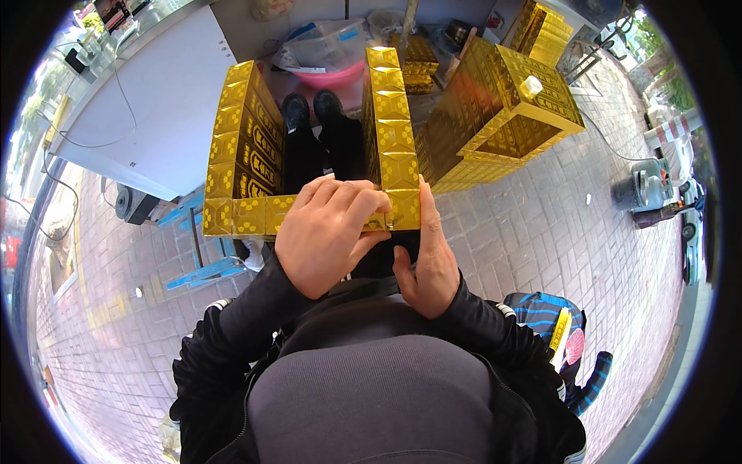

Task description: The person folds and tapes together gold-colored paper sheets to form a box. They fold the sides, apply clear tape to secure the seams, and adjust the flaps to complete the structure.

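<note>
A three-sided frame of shiny gold patterned paper blocks [389, 116] rests in front of my body, its opening facing away from me. My left hand [328, 232] lies over the near side, by the right corner. Its fingers are bent and closed on the gold edge, with the thumb below. Along the outer face of that same corner, my right hand [431, 267] lies with straight fingers flat against it and the thumb apart. The palm side of my left hand is hidden. Through the frame my dark trouser legs and black shoes [328, 104] show.
To the right stands a large gold paper box structure [502, 108], with more gold pieces [541, 35] behind it. A pink basin [328, 75] with clear plastic sits beyond my feet. On the left are a white panel [147, 100] and blue metal legs [205, 272]. A gas cylinder [649, 185] stands far right.
</note>
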Action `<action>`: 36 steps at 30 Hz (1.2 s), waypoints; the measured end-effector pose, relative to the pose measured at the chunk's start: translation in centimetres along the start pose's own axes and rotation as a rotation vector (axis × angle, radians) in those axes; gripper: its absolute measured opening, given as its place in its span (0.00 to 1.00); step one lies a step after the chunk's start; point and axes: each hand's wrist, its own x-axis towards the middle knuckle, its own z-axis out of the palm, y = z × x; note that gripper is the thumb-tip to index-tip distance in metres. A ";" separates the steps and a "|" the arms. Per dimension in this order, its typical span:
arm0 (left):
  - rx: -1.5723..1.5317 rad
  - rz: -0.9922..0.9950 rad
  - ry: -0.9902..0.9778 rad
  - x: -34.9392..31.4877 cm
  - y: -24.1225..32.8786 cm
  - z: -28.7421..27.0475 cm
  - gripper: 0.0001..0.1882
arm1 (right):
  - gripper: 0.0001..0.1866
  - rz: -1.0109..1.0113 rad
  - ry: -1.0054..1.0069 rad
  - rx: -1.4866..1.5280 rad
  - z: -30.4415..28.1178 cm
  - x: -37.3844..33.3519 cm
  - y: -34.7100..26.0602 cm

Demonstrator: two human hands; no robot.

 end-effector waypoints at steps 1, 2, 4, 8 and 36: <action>-0.008 -0.003 0.015 -0.1 0.0 0.1 0.16 | 0.48 -0.008 0.005 -0.005 0.0 0.0 0.0; 0.056 0.043 0.057 -0.3 0.0 0.3 0.15 | 0.48 -0.017 0.010 -0.011 -0.1 0.1 0.1; 0.191 0.127 0.145 -0.5 0.1 0.6 0.11 | 0.49 -0.007 -0.004 0.024 -0.2 0.1 0.1; 0.158 0.163 0.219 -1.1 0.2 1.6 0.08 | 0.49 -0.021 0.002 0.038 -0.1 0.0 0.2; -0.009 0.007 0.227 -0.7 1.5 1.2 0.10 | 0.23 0.242 0.577 -0.690 -19.9 16.0 23.5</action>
